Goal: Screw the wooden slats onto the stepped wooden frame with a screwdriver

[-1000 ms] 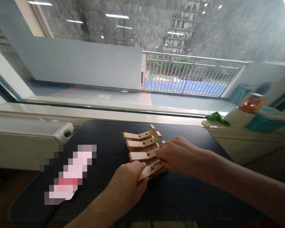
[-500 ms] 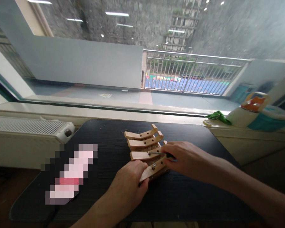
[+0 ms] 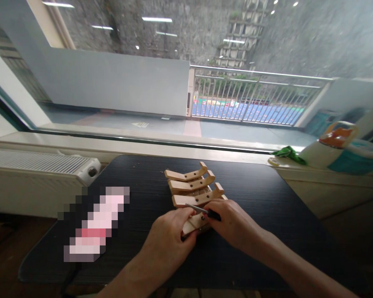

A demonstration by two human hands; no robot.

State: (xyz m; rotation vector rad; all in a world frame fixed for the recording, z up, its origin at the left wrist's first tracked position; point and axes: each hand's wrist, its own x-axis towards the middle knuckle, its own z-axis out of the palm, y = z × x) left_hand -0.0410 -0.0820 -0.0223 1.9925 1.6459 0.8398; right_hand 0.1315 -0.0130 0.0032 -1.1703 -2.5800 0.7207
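Observation:
A light wooden rack (image 3: pixel 192 191) with several curved hooks lies on the black table (image 3: pixel 133 174). My left hand (image 3: pixel 170 234) is closed on the nearest wooden hook (image 3: pixel 191 225) at its left end. My right hand (image 3: pixel 231 221) sits just right of it, pinched on a small screwdriver (image 3: pixel 202 210) with a dark handle. The tool's thin metal shaft points left, over the nearest hook. The far two hooks lie untouched.
A blurred pink and white object (image 3: pixel 96 225) lies on the table's left part. A white radiator (image 3: pixel 40 165) stands at the left. Behind runs a window sill (image 3: pixel 143 145), with a green scrap (image 3: pixel 287 152) and a white and orange container (image 3: pixel 329 145) at right.
My right hand drew back toward me and to the left with the screwdriver. My left hand slid up along the nearest hook. The third hook's end now shows.

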